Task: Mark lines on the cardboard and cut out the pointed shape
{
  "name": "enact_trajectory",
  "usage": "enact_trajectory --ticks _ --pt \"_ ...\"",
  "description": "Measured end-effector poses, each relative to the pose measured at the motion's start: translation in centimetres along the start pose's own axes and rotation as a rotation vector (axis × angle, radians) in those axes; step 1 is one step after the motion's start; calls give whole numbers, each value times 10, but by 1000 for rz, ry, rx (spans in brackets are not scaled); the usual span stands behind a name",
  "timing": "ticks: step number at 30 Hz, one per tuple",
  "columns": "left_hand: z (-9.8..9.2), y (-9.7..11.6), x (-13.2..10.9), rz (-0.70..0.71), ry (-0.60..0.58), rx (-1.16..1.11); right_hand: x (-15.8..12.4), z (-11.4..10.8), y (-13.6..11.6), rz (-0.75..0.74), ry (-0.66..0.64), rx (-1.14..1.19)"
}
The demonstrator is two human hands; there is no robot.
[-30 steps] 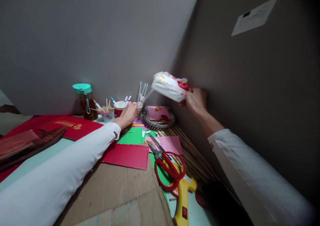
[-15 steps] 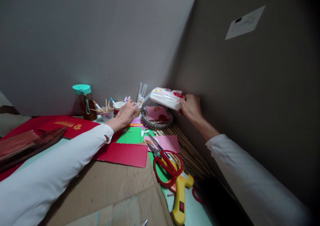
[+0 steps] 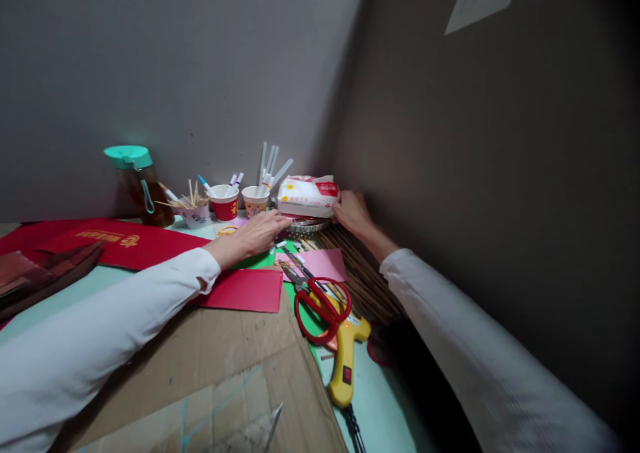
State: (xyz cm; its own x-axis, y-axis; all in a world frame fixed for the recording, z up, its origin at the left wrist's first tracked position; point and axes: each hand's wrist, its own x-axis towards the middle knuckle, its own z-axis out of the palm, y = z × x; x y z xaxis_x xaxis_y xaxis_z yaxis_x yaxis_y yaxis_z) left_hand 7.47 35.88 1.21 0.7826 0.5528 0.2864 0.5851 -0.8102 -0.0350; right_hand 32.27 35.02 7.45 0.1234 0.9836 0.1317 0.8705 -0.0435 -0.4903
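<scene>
Tissue pack [image 3: 306, 197] on round tray [image 3: 306, 226].
Right hand [image 3: 351, 213] grips the pack's end; left hand [image 3: 257, 231], fingers stretched flat, touches the tray's rim.

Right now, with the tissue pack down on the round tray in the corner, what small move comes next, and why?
Probably loosen the grip of the right hand and draw it back. The tissue pack seems to rest level on the round tray, the left hand lies at its rim, and paper cups stand close behind, so go slowly.
</scene>
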Motion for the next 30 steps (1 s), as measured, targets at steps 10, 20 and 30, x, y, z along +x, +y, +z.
enact_trajectory --ticks 10,20,30 --pt "-22 19 -21 -3 70 -27 -36 -24 16 -124 -299 -229" --pt "-31 67 -66 69 -5 -112 -121 3 14 -294 -404 -315" --pt "-16 73 -89 24 -35 -114 -143 -4 30 -330 -308 -279"
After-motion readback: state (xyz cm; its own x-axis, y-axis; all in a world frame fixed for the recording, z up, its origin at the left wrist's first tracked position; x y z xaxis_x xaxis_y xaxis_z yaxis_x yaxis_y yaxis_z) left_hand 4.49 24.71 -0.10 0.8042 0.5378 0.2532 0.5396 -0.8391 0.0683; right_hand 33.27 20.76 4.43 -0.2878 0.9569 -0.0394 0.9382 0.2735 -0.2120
